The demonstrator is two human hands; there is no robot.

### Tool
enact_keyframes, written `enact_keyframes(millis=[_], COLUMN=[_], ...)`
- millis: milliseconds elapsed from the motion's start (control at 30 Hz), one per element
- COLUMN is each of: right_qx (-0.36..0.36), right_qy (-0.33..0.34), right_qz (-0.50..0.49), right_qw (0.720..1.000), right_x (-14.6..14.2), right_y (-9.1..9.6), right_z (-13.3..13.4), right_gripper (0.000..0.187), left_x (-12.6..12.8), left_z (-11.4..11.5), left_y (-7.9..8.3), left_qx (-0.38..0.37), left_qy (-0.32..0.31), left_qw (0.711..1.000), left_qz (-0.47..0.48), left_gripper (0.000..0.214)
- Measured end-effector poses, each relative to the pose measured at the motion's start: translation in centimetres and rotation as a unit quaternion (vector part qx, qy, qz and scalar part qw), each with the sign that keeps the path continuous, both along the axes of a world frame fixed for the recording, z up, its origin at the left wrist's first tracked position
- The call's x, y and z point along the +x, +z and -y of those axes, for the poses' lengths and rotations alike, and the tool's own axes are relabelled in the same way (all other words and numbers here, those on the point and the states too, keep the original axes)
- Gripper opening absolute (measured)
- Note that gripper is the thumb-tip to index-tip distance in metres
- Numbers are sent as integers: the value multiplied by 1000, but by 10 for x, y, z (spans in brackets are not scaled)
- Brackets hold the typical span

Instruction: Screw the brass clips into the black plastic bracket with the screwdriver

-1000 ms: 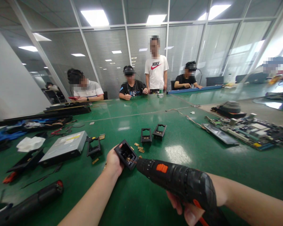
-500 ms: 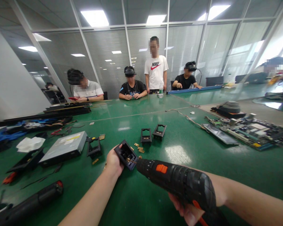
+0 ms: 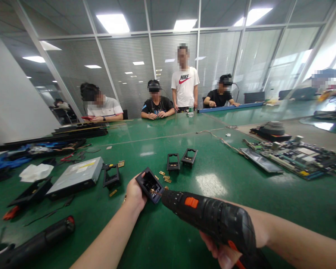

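My left hand (image 3: 135,193) is closed around the side of a black plastic socket housing (image 3: 147,178), tilted with its hollow towards me. Small brass-coloured parts show inside the hollow. My right hand (image 3: 224,251) grips a black and orange power screwdriver (image 3: 210,213) by its handle. Its bit points left into the lower part of the housing; the exact contact of the tip is too small to tell. Just beyond the housing lie several small brass plates (image 3: 167,178). Two similar black frames (image 3: 173,163) stand further back, and another black frame (image 3: 111,176) is left of my left hand.
A silver disc drive (image 3: 77,175) sits to the left, with white tissue (image 3: 36,172) and a black cylindrical tool (image 3: 33,239) around it. Circuit boards (image 3: 305,157) and a flat screen part (image 3: 261,160) lie at right. Several people are across the green table (image 3: 145,134).
Almost nothing differs. The screwdriver and both hands hold nearly the same place, with the bit still inside the black housing.
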State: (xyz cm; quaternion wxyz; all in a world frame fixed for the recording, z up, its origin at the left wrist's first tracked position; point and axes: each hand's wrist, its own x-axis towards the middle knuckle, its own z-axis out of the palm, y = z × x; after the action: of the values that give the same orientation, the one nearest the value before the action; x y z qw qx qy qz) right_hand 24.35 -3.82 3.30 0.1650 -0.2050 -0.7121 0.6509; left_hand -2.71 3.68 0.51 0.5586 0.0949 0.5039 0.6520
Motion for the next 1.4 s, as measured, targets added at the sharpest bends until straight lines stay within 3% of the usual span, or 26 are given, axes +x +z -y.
enact_keyframes(millis=[567, 900, 1100, 1400], right_qx=[14, 18, -9, 5], right_qy=[11, -9, 21, 22], right_qz=[-22, -32, 20, -17], right_qw=[1000, 999, 1000, 1000], right_x=[-1, 0, 1, -1], right_y=[6, -13, -8, -9], right_z=[1, 1, -1, -1], right_gripper=[45, 47, 44, 45], left_x=[0, 0, 0, 1], left_z=[-1, -1, -1, -1], left_y=[-1, 2, 1, 2], left_qx=[-3, -8, 3, -4], left_qy=[3, 3, -1, 7], left_qw=[1000, 1000, 1000, 1000], left_qz=[3, 22, 6, 18], left_gripper=[6, 8, 7, 7])
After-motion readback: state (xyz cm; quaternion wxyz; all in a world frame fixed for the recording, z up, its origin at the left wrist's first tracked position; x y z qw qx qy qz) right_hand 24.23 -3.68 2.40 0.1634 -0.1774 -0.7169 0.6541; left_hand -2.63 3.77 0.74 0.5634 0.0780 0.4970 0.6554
